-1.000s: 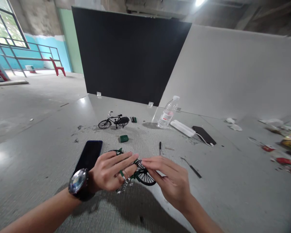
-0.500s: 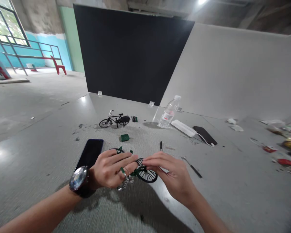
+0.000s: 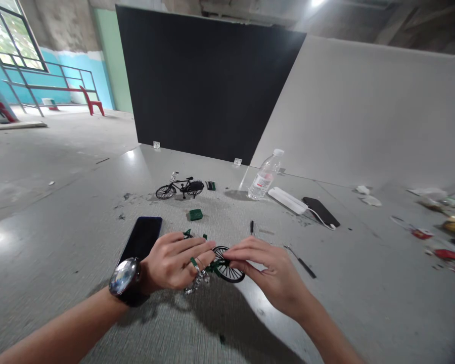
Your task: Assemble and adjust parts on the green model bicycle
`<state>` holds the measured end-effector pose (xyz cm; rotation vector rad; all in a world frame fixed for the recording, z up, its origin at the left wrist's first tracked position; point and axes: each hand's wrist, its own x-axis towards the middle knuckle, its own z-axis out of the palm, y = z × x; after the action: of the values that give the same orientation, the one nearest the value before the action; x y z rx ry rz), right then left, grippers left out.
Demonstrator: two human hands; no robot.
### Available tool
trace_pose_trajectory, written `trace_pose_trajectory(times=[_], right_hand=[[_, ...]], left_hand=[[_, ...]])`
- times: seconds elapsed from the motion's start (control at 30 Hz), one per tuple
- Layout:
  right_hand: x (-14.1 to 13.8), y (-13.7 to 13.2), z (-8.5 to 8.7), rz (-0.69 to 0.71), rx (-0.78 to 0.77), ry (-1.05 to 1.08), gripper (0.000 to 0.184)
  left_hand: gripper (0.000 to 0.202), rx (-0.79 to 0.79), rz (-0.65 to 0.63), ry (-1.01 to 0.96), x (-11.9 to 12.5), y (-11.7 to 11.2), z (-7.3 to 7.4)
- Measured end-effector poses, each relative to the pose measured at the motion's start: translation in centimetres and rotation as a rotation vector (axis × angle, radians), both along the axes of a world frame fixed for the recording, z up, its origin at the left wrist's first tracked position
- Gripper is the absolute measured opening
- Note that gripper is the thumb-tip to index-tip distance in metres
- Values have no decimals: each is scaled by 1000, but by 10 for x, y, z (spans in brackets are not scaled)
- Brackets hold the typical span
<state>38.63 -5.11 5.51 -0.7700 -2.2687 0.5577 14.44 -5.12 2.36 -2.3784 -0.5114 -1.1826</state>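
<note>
Lower centre: my left hand (image 3: 174,263) grips the green bike (image 3: 212,265); right hand (image 3: 267,273) pinches its wheel (image 3: 229,265) (1 slip could bend spokes).

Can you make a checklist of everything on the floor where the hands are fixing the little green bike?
Surface: grey floor, dark specks.
Job's things: green toy bike between both hands.
Clutter: black toy bike, dark phone, green block, water bottle, small tools, wrappers far right.
Grippers: left hand holds the bike; right hand pinches its wheel.
Cables: white cable by second phone.
Surroundings: black board, red chair.
</note>
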Motion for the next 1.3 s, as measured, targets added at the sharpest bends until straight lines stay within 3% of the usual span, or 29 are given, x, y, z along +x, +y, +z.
trace_pose_trajectory(times=[0.5, 0.9, 1.07, 1.3], right_hand=[[-1, -1, 1, -39, 4, -30, 18], [6, 0, 5, 20, 43, -124, 29], [8, 2, 3, 47, 8, -125, 47], [10, 5, 1, 59, 45, -161, 40]], left_hand=[[18, 52, 17, -24, 3, 3, -7], [25, -40, 14, -16, 1, 1, -1], [31, -88, 7, -28, 1, 0, -1], [25, -109, -13, -38, 2, 1, -3]])
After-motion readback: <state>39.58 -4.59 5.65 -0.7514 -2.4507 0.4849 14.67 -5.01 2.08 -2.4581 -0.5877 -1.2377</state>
